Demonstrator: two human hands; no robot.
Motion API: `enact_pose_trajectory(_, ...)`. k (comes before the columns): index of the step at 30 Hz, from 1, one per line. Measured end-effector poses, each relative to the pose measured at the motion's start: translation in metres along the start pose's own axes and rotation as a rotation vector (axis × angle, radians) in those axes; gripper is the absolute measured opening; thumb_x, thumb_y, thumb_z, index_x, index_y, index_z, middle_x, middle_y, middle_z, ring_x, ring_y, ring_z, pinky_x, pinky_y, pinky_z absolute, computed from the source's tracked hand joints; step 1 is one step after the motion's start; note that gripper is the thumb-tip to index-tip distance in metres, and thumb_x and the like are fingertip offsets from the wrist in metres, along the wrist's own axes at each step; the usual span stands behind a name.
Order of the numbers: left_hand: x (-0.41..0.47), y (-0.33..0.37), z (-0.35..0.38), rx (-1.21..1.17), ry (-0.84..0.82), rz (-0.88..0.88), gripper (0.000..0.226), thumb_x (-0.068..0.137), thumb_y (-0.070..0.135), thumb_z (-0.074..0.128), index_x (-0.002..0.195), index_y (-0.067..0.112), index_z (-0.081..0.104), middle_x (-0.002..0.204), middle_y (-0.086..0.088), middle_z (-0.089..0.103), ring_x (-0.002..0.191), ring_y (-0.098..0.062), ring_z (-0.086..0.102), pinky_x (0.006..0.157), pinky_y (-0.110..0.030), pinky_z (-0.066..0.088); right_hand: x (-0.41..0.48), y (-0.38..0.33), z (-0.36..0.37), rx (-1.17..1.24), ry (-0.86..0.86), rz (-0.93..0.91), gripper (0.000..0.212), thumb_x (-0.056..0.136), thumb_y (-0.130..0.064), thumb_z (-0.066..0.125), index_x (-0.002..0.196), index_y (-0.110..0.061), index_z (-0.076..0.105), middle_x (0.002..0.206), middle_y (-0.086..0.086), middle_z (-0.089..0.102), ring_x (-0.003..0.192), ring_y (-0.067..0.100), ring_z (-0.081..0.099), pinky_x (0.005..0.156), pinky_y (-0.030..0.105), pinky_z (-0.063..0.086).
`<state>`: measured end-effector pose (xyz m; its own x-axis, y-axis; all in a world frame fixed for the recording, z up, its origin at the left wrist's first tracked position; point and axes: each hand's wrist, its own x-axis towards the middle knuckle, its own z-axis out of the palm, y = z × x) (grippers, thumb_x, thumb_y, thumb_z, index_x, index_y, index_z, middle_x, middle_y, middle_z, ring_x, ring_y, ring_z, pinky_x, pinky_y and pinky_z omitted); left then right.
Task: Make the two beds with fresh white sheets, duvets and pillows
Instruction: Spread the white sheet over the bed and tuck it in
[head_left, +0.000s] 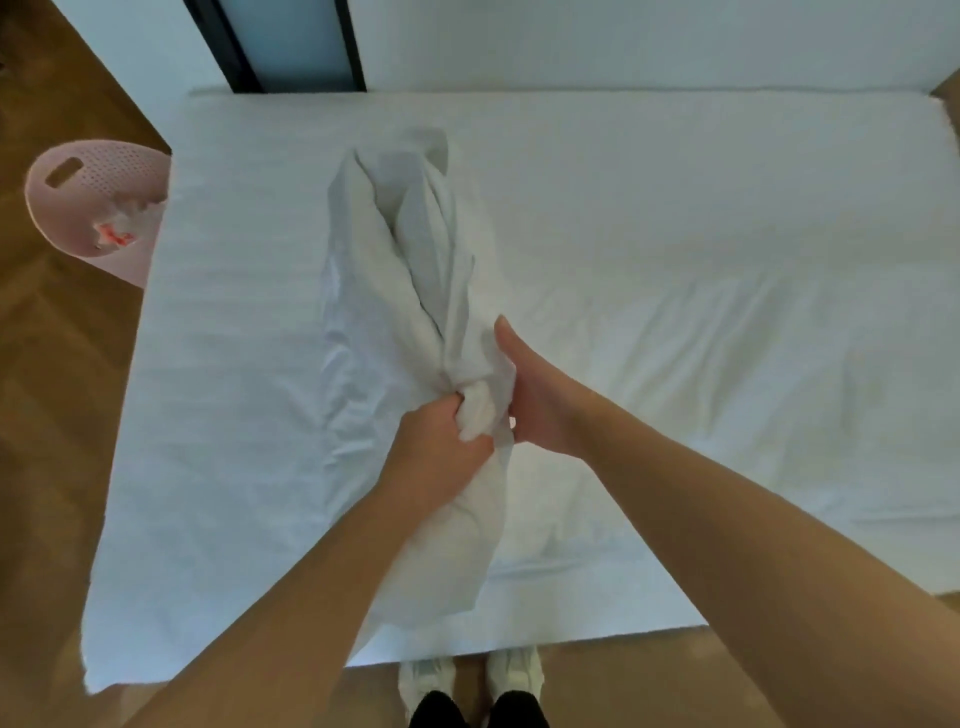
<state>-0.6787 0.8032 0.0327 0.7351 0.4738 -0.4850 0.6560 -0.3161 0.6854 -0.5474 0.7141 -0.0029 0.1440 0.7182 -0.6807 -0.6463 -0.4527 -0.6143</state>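
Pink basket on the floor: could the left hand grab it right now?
Probably not. The left hand grips the bunched white linen over the bed, and the pink basket sits on the floor past the bed's left edge, off to the side.

White bundled sheet (410, 291) lying on the bed (675, 260) is gripped by left hand (436, 447); right hand (535, 389) is pressed against its side; pink basket (98, 202) seen on floor.
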Motion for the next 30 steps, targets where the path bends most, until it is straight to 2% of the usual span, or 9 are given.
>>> enact_pose_trajectory(3,-0.005,0.032,0.037,0.022,-0.005,0.036,0.011,0.084,0.019,0.065,0.093,0.014,0.061,0.079,0.007,0.060,0.074,-0.015,0.057,0.057,-0.012,0.040,-0.038,-0.012,-0.037,-0.036,0.013,-0.003,0.097,0.063,-0.087,0.057,0.142,-0.032,0.047,0.135,-0.003,0.061,0.122,0.022,0.059,0.098,0.052,0.049)
enact_pose_trajectory(9,-0.019,0.090,0.117,0.038,-0.023,0.089,0.010,0.083,0.016,0.065,0.083,0.019,0.055,0.073,0.006,0.056,0.073,-0.019,0.052,0.057,-0.019,0.031,-0.084,-0.012,-0.111,-0.004,0.107,0.018,0.094,0.063,-0.078,0.068,0.141,-0.030,0.047,0.132,0.000,0.063,0.117,0.027,0.063,0.100,0.055,0.048)
enact_pose_trajectory(16,0.009,0.205,0.239,-0.008,0.005,0.141,0.011,0.081,0.014,0.064,0.078,0.016,0.054,0.071,0.004,0.055,0.073,-0.023,0.054,0.056,-0.023,0.034,-0.161,-0.038,-0.246,0.029,0.137,-0.050,0.055,0.090,-0.063,0.050,0.127,-0.023,0.060,0.123,0.001,0.069,0.114,0.022,0.065,0.105,0.041,0.046)
enact_pose_trajectory(19,0.030,0.251,0.316,-0.079,-0.111,0.132,0.017,0.086,0.020,0.062,0.102,0.016,0.059,0.095,0.002,0.062,0.090,-0.021,0.057,0.070,-0.023,0.039,-0.199,-0.037,-0.329,0.027,0.196,-0.029,0.061,0.088,-0.065,0.050,0.130,-0.022,0.058,0.128,0.002,0.065,0.117,0.022,0.063,0.105,0.040,0.045)
enact_pose_trajectory(21,0.051,0.259,0.364,-0.127,-0.295,0.079,0.035,0.091,0.035,0.057,0.123,0.020,0.053,0.122,0.001,0.057,0.112,-0.021,0.054,0.094,-0.031,0.043,-0.206,-0.022,-0.384,-0.033,0.342,0.041,0.077,0.083,-0.072,0.052,0.141,-0.023,0.046,0.143,0.005,0.052,0.124,0.026,0.056,0.108,0.045,0.041)
enact_pose_trajectory(23,0.069,0.243,0.398,0.043,-0.303,0.006,0.048,0.095,0.044,0.049,0.138,0.024,0.042,0.146,0.002,0.042,0.133,-0.022,0.040,0.112,-0.046,0.027,-0.204,0.004,-0.427,-0.135,0.498,0.148,0.091,0.078,-0.077,0.053,0.151,-0.030,0.027,0.156,0.006,0.032,0.136,0.032,0.040,0.111,0.055,0.032)
enact_pose_trajectory(26,0.077,0.200,0.413,0.380,-0.221,-0.053,0.054,0.099,0.036,0.044,0.148,0.021,0.030,0.159,0.000,0.022,0.146,-0.019,0.020,0.118,-0.048,0.014,-0.191,0.053,-0.455,-0.201,0.547,0.182,0.095,0.084,-0.067,0.057,0.156,-0.024,0.012,0.161,0.004,0.021,0.145,0.031,0.026,0.111,0.052,0.024)
enact_pose_trajectory(28,0.072,0.173,0.411,0.494,-0.219,-0.049,0.055,0.100,0.032,0.042,0.151,0.021,0.025,0.162,0.002,0.010,0.149,-0.016,0.009,0.120,-0.047,0.008,-0.181,0.077,-0.456,-0.249,0.546,0.170,0.094,0.087,-0.057,0.062,0.155,-0.017,0.013,0.159,0.002,0.025,0.144,0.026,0.029,0.110,0.039,0.027)
enact_pose_trajectory(30,0.067,0.155,0.402,0.571,-0.222,-0.051,0.058,0.100,0.032,0.042,0.152,0.022,0.020,0.163,0.003,0.004,0.149,-0.016,0.003,0.120,-0.048,0.007,-0.169,0.096,-0.458,-0.288,0.566,0.153,0.102,0.080,-0.058,0.070,0.155,-0.014,0.016,0.158,0.003,0.028,0.141,0.024,0.035,0.115,0.040,0.030)
